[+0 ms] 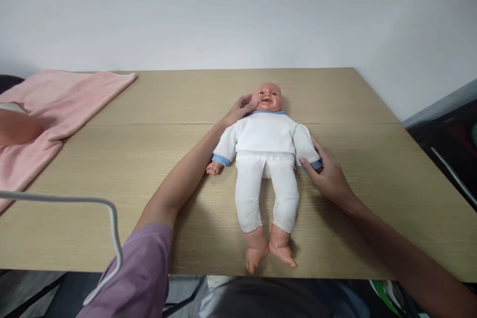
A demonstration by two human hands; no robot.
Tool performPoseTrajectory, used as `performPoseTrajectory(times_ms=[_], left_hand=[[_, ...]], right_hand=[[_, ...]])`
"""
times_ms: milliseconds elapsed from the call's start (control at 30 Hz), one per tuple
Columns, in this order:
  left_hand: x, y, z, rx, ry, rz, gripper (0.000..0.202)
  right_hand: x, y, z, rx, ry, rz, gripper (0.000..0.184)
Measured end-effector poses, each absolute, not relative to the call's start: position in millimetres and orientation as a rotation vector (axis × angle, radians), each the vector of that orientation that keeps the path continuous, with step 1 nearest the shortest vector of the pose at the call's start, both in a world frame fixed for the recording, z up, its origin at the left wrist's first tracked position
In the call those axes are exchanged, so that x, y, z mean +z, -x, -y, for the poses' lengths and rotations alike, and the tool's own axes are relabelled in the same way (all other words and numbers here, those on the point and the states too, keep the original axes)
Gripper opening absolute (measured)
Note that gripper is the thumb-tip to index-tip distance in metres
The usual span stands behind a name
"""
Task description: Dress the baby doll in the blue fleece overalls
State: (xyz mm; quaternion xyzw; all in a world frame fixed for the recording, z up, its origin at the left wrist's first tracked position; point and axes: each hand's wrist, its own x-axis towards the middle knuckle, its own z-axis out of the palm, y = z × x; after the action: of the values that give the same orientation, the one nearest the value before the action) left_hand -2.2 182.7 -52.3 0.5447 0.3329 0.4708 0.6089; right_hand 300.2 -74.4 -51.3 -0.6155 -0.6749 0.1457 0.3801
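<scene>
A baby doll lies on its back on the wooden table, head toward the wall and bare feet toward me. It wears a white top with blue trim and white trousers. My left hand holds the side of its head, thumb on the cheek, the other fingers partly hidden beside and behind it. Around the doll's sleeved arm at the cuff, my right hand is closed, thumb in front and fingers on the outer side. The doll's hand there is mostly covered; its other arm rests on the table beside my left forearm.
A pink cloth drapes over the left end of the table, with a flesh-coloured rounded object on it. A white cable hangs in front at the left. Dark items stand beyond the right edge. A pale wall rises behind.
</scene>
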Motion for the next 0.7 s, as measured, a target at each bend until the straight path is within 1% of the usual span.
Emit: performPoseTrajectory(times_ms=[100, 167, 267, 367, 467, 533, 600, 700], left_hand=[[-50.9, 1.7, -180.6, 1.072, -1.261, -0.781, 0.098], [-45.9, 2.0, -175.8, 1.04, -1.274, -0.801, 0.094], [-29.5, 7.1, -164.0, 0.965, -1.336, -0.872, 0.087], [-5.4, 15.3, -150.0, 1.005, -1.477, -1.032, 0.087], [17.3, 14.4, -133.2, 1.115, -1.649, -1.206, 0.084], [28.4, 3.1, -115.3, 1.16, -1.769, -1.175, 0.072], [36.3, -17.0, -87.8, 1.164, -1.89, -1.014, 0.057], [44.5, -57.9, -28.0, 0.999, -2.129, -0.794, 0.046]], right_hand=[[-52.0, -302.5, 72.6, 0.367, 1.565, 1.733, 0.076], [-53.3, -305.4, 70.5, 0.363, 1.56, 1.73, 0.078], [-57.3, -310.0, 66.2, 0.356, 1.547, 1.725, 0.079], [-61.7, -311.2, 62.4, 0.323, 1.549, 1.74, 0.077], [-60.4, -307.7, 61.6, 0.155, 1.569, 1.772, 0.079], [-54.7, -304.6, 63.1, 0.004, 1.562, 1.79, 0.079], [-47.6, -302.6, 65.6, -0.091, 1.519, 1.797, 0.073], [-42.2, -303.6, 69.1, -0.155, 1.378, 1.776, 0.049]])
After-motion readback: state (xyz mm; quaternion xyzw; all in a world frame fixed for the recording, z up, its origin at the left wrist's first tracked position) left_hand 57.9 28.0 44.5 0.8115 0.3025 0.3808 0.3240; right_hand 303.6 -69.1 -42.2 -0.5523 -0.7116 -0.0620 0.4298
